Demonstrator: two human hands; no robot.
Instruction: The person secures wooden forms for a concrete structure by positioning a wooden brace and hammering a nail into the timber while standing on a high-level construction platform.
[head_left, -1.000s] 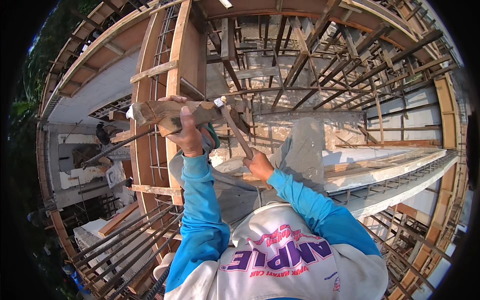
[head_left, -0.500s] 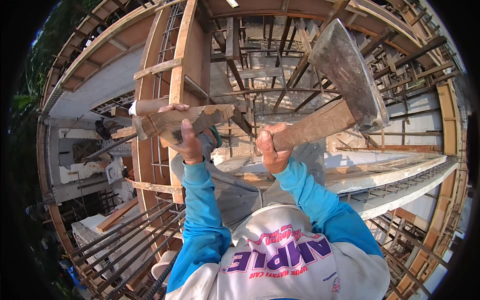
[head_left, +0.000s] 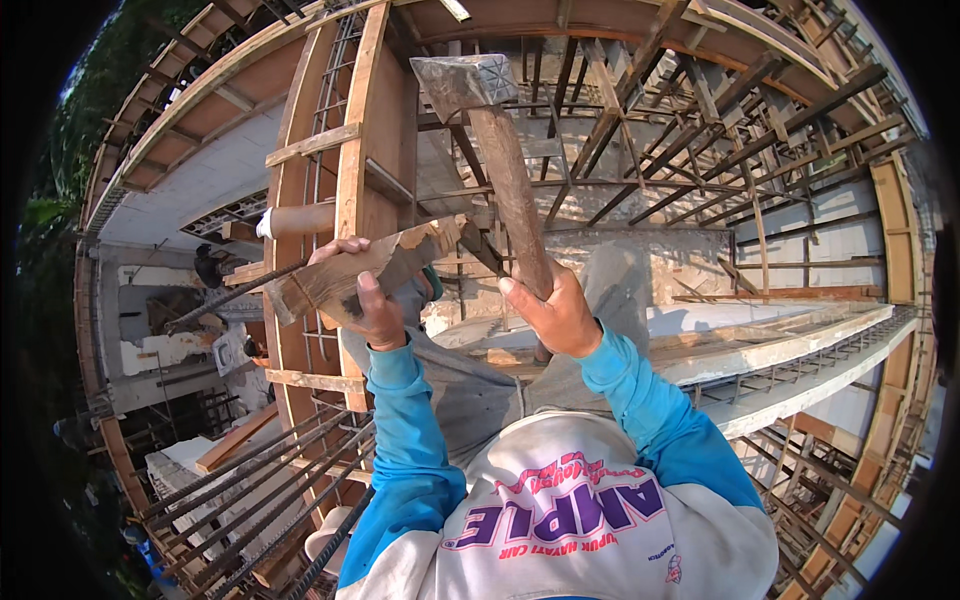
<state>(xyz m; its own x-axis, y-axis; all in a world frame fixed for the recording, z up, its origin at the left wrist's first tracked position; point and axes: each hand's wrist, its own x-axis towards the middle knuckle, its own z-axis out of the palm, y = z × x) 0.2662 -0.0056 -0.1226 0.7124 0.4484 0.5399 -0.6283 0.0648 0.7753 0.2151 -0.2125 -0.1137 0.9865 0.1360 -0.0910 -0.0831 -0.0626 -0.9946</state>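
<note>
My left hand (head_left: 365,305) is closed around a short wooden block (head_left: 370,265), thumb on the near side and fingers over the far edge. The block's right end is splintered and darker. My right hand (head_left: 555,310) grips the wooden handle of a hatchet (head_left: 508,165). Its worn metal head (head_left: 465,85) is raised beyond the block, with the handle nearly upright in the picture. The hatchet head is apart from the block, while the handle passes just right of the block's splintered end. My blue sleeves reach in from below.
A timber form (head_left: 350,180) with rebar inside runs to the left of the block. Several rebar rods (head_left: 270,480) stick out at lower left. A concrete ledge (head_left: 800,375) with rebar lies at right. Beyond it, wooden props (head_left: 690,130) stand over a lower level.
The hatchet has swung left and turned more upright; its head is now above the block instead of far right. My right hand has rotated with it. The block has barely shifted.
</note>
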